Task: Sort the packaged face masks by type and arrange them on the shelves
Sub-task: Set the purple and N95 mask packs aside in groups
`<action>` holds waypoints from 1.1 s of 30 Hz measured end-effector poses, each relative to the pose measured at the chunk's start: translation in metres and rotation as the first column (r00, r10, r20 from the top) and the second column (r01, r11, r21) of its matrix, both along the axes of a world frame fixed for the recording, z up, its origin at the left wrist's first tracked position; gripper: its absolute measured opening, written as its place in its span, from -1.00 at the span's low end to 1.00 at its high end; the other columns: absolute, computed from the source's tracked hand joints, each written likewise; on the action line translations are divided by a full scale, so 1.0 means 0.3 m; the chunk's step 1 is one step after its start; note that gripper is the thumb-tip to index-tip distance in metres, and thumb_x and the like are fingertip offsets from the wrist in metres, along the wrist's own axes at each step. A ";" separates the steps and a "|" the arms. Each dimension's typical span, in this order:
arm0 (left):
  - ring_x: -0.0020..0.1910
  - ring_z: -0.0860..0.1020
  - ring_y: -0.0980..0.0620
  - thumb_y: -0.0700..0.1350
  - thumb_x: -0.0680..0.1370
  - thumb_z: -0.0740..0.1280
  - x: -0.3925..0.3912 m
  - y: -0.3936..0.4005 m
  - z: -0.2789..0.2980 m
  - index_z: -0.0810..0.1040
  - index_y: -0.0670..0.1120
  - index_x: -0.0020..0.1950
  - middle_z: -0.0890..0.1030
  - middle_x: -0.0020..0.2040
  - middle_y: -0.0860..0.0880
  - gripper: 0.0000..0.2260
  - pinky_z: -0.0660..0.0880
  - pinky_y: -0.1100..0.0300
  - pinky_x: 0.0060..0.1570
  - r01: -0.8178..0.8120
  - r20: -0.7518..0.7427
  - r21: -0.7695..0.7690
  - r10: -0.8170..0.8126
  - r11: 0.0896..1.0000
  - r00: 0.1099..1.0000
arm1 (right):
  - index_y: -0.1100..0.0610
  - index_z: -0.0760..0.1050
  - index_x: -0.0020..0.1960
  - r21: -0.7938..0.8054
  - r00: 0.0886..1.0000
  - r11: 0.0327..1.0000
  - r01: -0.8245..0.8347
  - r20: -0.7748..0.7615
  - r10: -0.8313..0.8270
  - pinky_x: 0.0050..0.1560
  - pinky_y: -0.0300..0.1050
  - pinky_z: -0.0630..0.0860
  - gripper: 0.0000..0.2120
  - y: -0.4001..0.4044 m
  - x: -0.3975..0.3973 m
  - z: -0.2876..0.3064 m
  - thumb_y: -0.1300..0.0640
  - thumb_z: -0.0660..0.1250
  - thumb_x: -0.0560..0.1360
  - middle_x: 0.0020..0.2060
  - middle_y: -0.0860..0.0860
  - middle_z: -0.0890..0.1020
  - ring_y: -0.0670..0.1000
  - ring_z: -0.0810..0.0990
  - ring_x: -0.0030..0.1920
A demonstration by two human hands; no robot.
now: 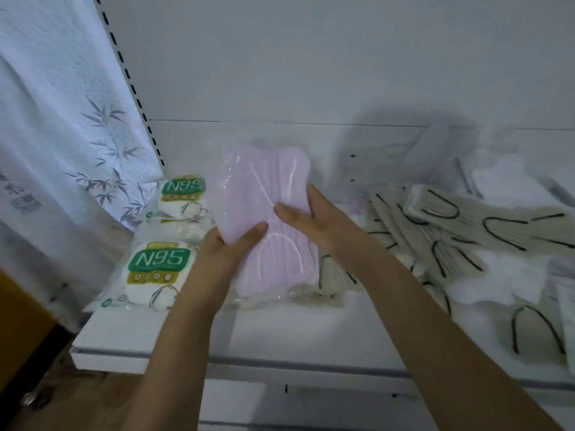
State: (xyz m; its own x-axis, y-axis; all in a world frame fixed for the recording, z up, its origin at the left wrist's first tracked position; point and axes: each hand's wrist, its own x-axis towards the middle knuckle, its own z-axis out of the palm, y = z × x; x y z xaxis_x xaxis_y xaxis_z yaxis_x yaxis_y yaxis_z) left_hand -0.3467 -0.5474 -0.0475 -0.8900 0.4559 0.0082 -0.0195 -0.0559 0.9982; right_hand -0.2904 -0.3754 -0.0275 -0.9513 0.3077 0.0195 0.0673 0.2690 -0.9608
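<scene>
- A pink pack (264,213) is being held above the shelf (280,331) by both hands, between the N95 packs (158,269) at left and the beige masks (451,225) heaped at right.
- The left hand (227,247) is being closed on the pack's lower left edge, thumb on top; the right hand (308,213) is being clamped on its right side, thumb across the front.
- The pack's long axis is being run from upper left, toward the shelf back, down to lower right; its flat face is being turned up toward the camera.
- Risk, as judged: the slick wrapper could be slipped from either grip, and the pack dropped onto the beige masks, mixing types.
- Risk: if the pack is set down left, the N95 packs could be nudged off the shelf edge.
</scene>
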 end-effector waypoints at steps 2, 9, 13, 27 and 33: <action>0.00 0.69 0.18 -0.15 0.53 0.45 0.018 0.027 0.019 0.58 0.08 0.18 0.73 -0.01 0.17 -0.74 0.61 0.22 -0.01 0.081 -0.081 -0.038 -0.084 0.996 0.993 | 0.05 0.47 0.27 -0.117 0.990 0.991 0.061 -0.116 -0.075 0.21 0.17 0.55 -0.49 -0.021 0.010 0.003 -0.04 0.52 0.39 0.15 0.00 0.65 0.02 0.64 0.16; 0.03 0.69 0.14 -0.16 0.58 0.39 0.019 -0.056 0.019 0.58 0.05 0.21 0.73 0.04 0.11 -0.77 0.59 0.33 -0.08 0.118 -0.045 -0.015 -0.119 0.993 0.992 | 0.05 0.45 0.20 -0.102 0.993 0.995 -0.020 -0.114 0.009 0.18 0.14 0.56 -0.57 -0.103 0.007 0.017 -0.01 0.50 0.41 0.09 0.04 0.65 0.02 0.65 0.11; -0.11 0.65 0.20 -0.12 0.56 0.44 0.027 -0.106 -0.014 0.55 -0.01 0.12 0.69 -0.14 0.19 -0.83 0.51 0.40 -0.17 0.074 -0.176 -0.150 -0.100 0.986 0.979 | -0.02 0.53 0.11 0.069 0.977 0.991 0.119 -0.185 -0.104 0.06 0.01 0.61 -0.74 -0.152 0.010 -0.004 0.09 0.48 0.45 -0.07 -0.07 0.68 -0.06 0.67 -0.05; 0.59 0.04 -0.25 0.31 0.54 0.04 -0.146 0.013 -0.178 -0.11 0.19 0.63 0.10 0.62 -0.13 -0.30 -0.01 -0.15 0.52 -0.243 -0.450 -0.893 -0.739 0.378 0.502 | 0.16 0.56 0.23 -0.583 0.642 0.604 0.543 -0.176 -0.747 -0.10 -0.16 0.60 -0.66 0.150 0.208 0.002 0.19 0.43 0.46 0.07 -0.04 0.68 -0.08 0.69 -0.02; 0.61 -0.28 -0.11 0.08 0.47 0.46 -0.119 0.046 -0.025 -0.26 0.17 0.62 -0.20 0.65 -0.01 0.01 -0.22 -0.19 0.56 -0.078 -0.236 -0.970 -0.832 0.228 0.503 | 0.03 0.61 0.08 -0.528 0.608 0.584 0.617 -0.152 -0.780 0.11 0.02 0.58 -0.75 0.177 0.279 -0.016 0.10 0.48 0.41 0.03 -0.11 0.70 -0.02 0.67 0.06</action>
